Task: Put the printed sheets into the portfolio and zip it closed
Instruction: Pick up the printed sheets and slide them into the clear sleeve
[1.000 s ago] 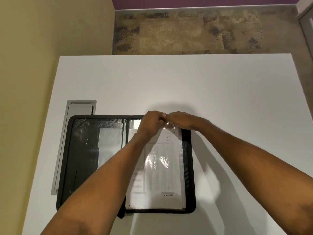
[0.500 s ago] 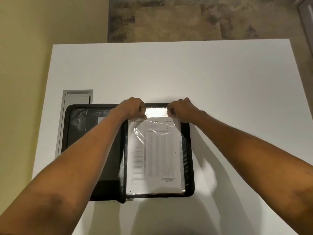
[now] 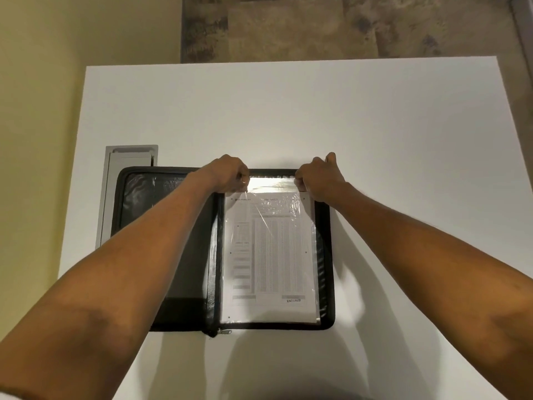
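One black portfolio (image 3: 325, 255) lay open flat, its two halves spread side by side. On the right half sat the printed sheets (image 3: 271, 255) inside one clear plastic sleeve (image 3: 271, 184). Only the top sheet showed, a dense table with the word ENTERED near its bottom; how many lay under it could not be told. Two hands worked at the sleeve's far edge. The left hand (image 3: 227, 174) pinched its left corner with curled fingers, and the right hand (image 3: 320, 177) pinched its right corner the same way. One zip pull (image 3: 224, 332) lay at the near edge by the spine.

The portfolio rested on a white table (image 3: 288, 111) with one grey cable hatch (image 3: 127, 157) set in it, partly under the portfolio's far left corner. A yellowish wall (image 3: 37, 111) stood to the left, and a mottled brown floor (image 3: 317, 24) lay beyond.
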Tool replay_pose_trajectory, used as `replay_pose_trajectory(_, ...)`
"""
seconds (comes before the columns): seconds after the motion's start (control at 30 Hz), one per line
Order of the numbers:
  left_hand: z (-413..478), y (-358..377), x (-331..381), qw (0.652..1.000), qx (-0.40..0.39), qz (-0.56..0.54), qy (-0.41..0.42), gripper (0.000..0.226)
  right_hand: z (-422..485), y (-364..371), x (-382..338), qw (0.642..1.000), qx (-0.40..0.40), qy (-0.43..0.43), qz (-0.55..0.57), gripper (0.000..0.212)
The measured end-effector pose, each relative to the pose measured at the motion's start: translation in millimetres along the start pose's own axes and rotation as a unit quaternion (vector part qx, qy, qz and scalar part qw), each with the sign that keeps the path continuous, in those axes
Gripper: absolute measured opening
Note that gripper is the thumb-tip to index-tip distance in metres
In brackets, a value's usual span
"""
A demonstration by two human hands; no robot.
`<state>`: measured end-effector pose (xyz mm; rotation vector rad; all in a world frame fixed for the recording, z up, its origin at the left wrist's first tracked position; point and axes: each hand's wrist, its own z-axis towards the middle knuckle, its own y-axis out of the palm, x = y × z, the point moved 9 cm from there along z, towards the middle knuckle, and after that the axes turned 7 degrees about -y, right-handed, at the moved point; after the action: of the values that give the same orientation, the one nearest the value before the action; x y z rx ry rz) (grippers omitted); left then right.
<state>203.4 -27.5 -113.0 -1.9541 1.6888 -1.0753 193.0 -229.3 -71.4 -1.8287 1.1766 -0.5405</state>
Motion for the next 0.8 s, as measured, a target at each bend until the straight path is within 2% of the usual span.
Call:
replay_pose_trajectory(0.1,1,1,2,0.999,0.037,-0.003,-0.002,0.003,-4,0,7,1.000,0.006,0.018,0.008,0.031)
replay_pose_trajectory(0.2,4,5,7,0.998,0.066,-0.010,-0.011,0.004,-9,-2,12,1.000,0.008,0.027,-0.005,0.030)
replay_pose_trajectory(0.4,8,6,23,0.997,0.068,-0.014,-0.017,0.011,-16,-3,26,0.999,0.025,0.041,-0.017,0.028)
replay_pose_trajectory(0.5,9,6,27,0.998,0.050,-0.012,-0.020,0.009,-17,3,33,0.998,0.032,0.035,0.050,0.031)
replay_pose_trajectory(0.63,7,1,30,0.998,0.040,-0.046,-0.007,0.012,-14,9,48,0.985,0.027,0.056,0.162,0.014)
replay_pose_trajectory(0.77,0,-8,40,0.997,0.059,-0.038,0.010,0.006,-18,11,67,0.989,0.040,0.110,0.094,0.022)
replay_pose_trajectory(0.8,-1,-10,44,0.997,0.079,-0.020,0.011,0.015,-18,13,69,0.989,0.039,0.117,0.082,0.021)
